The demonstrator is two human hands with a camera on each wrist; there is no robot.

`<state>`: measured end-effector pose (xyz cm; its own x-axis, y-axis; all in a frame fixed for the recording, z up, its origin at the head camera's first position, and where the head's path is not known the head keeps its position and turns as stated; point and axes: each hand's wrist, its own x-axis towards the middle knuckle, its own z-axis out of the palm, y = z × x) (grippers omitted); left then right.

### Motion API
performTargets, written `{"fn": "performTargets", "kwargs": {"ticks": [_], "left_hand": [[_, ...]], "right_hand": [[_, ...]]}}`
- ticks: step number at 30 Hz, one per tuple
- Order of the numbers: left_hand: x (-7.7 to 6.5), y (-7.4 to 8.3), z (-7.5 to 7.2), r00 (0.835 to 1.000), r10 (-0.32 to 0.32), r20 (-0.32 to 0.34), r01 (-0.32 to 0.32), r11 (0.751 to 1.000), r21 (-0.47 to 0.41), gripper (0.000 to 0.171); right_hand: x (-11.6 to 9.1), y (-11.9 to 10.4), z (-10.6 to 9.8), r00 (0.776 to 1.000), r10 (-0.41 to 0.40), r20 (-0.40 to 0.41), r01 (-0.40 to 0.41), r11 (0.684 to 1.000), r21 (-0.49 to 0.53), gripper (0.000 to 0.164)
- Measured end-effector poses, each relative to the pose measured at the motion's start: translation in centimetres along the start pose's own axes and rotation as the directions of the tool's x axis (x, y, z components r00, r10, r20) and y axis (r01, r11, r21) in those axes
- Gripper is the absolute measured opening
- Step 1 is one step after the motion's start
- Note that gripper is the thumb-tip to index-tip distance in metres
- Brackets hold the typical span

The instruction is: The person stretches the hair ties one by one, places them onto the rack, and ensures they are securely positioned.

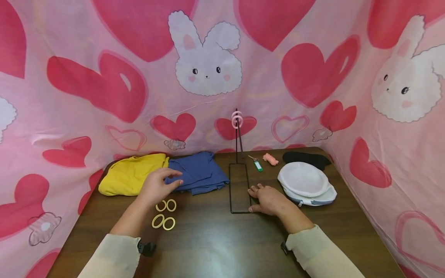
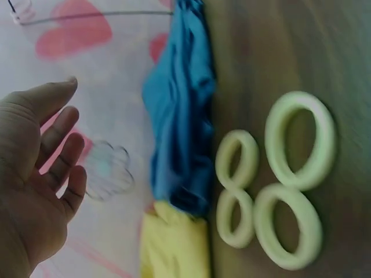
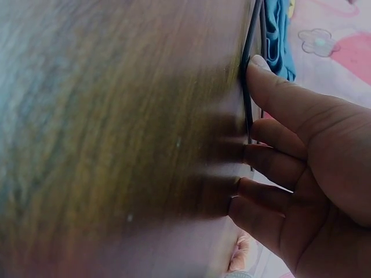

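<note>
A black wire stand [image 1: 230, 189] has a flat rectangular base on the table and pink rings [image 1: 237, 119] hanging near its top. My right hand [image 1: 269, 200] rests at the right side of the base. Its thumb [image 3: 278, 92] touches the black wire, while its fairly straight fingers [image 3: 272, 165] reach down to the tabletop. Several pale yellow rings [image 1: 168, 223] lie grouped left of the stand; the left wrist view shows these rings [image 2: 301, 142] close up. Above and beyond them hovers my left hand [image 1: 161, 185], fingers loosely bent and holding nothing.
Folded yellow cloth [image 1: 130, 173] and blue cloth [image 1: 198, 173] lie along the back left. Right of the stand are a key with a green tag [image 1: 257, 166], a pink cord bundle [image 1: 270, 159], a black item [image 1: 306, 158] and a white zippered pouch [image 1: 304, 179]. Patterned fabric [image 1: 208, 108] hangs behind.
</note>
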<state>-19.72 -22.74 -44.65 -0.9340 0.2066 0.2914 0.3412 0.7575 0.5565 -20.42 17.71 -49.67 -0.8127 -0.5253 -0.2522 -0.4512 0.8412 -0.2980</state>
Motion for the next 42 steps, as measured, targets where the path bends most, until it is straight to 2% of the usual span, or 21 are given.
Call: {"fn": "performTargets", "kwargs": {"ticks": [8, 16, 21, 30, 38, 42], "left_hand": [[-2.5, -3.8, 0.0, 0.998, -0.043, 0.044, 0.043, 0.999, 0.005, 0.027], [-4.8, -8.2, -0.5, 0.990, -0.098, 0.099, 0.097, 0.995, 0.015, 0.022], [-5.4, -9.8, -0.6, 0.986, -0.113, 0.121, 0.107, 0.993, 0.053, 0.020], [-5.2, -10.8, -0.2, 0.967, -0.135, 0.218, 0.113, 0.988, 0.110, 0.013], [-5.1, -10.8, 0.5, 0.979, -0.080, 0.185, 0.057, 0.990, 0.128, 0.005], [-5.0, -10.3, 0.4, 0.974, -0.120, 0.191, 0.094, 0.986, 0.141, 0.004]], "right_hand": [[0.0, 0.0, 0.1, 1.000, -0.008, -0.014, 0.008, 1.000, 0.001, 0.072], [0.1, 0.1, 0.3, 1.000, -0.010, -0.016, 0.010, 1.000, -0.004, 0.072], [0.1, 0.0, 0.3, 1.000, -0.010, -0.013, 0.010, 1.000, -0.010, 0.073], [0.0, 0.2, 0.1, 1.000, -0.020, -0.011, 0.020, 1.000, -0.011, 0.073], [0.0, 0.1, 0.1, 1.000, -0.011, -0.005, 0.011, 1.000, -0.013, 0.073], [-0.1, 0.1, 0.1, 1.000, -0.024, -0.010, 0.023, 1.000, -0.013, 0.072]]}}
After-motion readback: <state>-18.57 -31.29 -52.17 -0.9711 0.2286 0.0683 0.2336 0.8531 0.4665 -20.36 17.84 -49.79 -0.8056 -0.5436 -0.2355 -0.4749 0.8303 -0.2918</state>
